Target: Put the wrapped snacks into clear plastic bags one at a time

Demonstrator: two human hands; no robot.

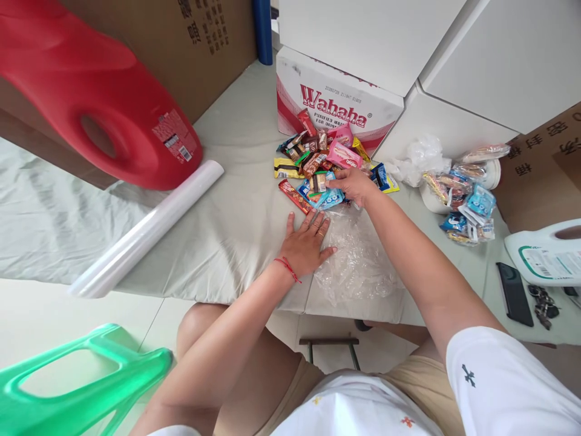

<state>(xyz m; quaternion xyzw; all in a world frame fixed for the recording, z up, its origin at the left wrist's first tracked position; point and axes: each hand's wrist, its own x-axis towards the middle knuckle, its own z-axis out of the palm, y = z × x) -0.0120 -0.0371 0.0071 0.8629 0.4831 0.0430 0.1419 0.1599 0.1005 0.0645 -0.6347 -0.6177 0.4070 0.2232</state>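
Observation:
A heap of small wrapped snacks point(313, 151) lies on the cloth-covered table against a white and red box. My right hand point(356, 186) reaches into the front of the heap. Its fingers are bent together at the edge of a small wafer packet point(319, 183) with green ends; the thumb is partly hidden. Under these fingers lie light-blue packets point(329, 198). My left hand point(306, 242), fingers spread, rests palm down on the cloth just in front of the heap, near a red-brown bar packet point(294, 197). Crumpled clear plastic point(358, 260) lies below my right wrist.
A red jug point(136, 109) and a plastic film roll point(149, 230) lie at left. The Wahaha box point(336, 97) stands behind. Right are bagged snacks point(472, 206), a white bottle point(544, 257), a phone point(514, 293) and keys point(543, 306). A green stool point(113, 375) stands lower left.

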